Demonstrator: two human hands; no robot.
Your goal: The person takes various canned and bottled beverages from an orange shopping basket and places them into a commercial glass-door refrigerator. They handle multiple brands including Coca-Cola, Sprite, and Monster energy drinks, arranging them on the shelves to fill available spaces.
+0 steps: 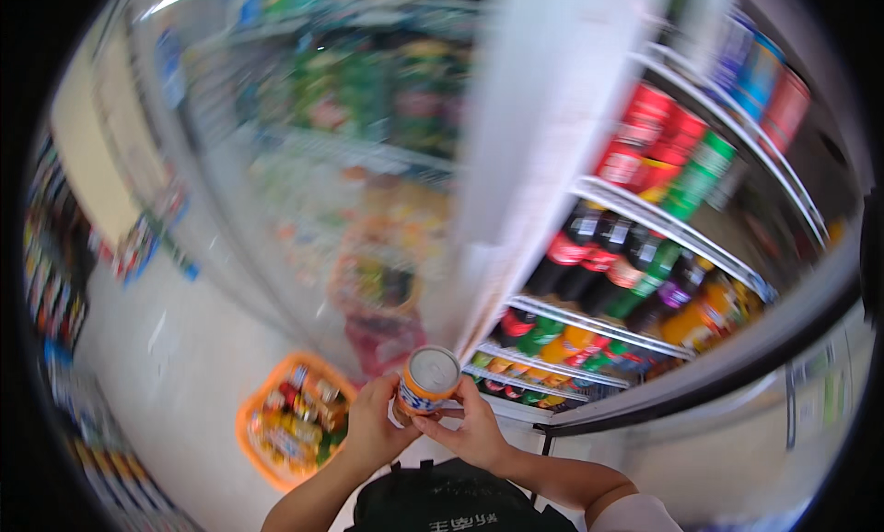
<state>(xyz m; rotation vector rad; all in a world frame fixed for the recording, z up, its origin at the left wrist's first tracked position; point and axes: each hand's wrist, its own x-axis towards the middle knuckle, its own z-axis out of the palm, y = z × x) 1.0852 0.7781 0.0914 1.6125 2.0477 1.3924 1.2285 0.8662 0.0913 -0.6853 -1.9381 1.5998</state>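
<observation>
An orange drink can (418,399) with a silver top and printed lettering is held upright in front of my body. My left hand (376,421) grips it from the left side. On the other side my right hand (476,425) also has hold of it, with fingers around its lower part. The can's top faces up towards me and its tab end looks closed. Below and to the left of my left hand, an orange plastic basket (245,428) on the floor holds several yellow, red and green packaged goods.
To the right stands a drinks fridge with wire shelves (663,229) of bottles (608,255) and cans (697,173). Its door (663,394) is open towards me. A blurred glass door (276,207) fronts more drinks at left. Stocked shelves (55,255) line the far left.
</observation>
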